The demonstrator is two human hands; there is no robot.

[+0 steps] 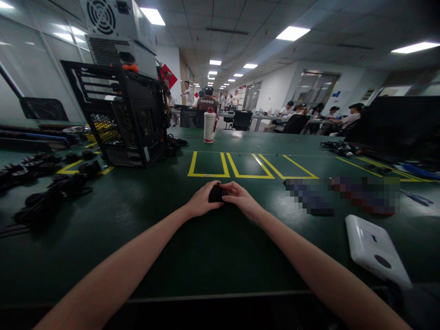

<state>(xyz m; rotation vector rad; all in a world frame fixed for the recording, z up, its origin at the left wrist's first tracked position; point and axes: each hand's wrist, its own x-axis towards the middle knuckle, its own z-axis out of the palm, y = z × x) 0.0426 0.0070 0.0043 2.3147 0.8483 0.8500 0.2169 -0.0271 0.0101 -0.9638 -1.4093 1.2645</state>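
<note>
A compact dark object, which looks like a black cable bundle [216, 194], is held just above or on the green table in front of me; I cannot tell whether it touches the surface. My left hand [202, 200] wraps round its left side, with the fingers closed. From the right, my right hand [239, 197] pinches it between thumb and fingers. Both hands meet at the bundle, so part of it is hidden. Beyond them lie yellow tape outlines [208, 175] on the tabletop.
An open black computer case [132, 114] stands at left, with a power supply [113, 27] above it. Several black cables [51, 197] lie further left. A white cup [208, 127] stands behind. At right are a white device [374, 247] and two pixelated items. People sit in the background.
</note>
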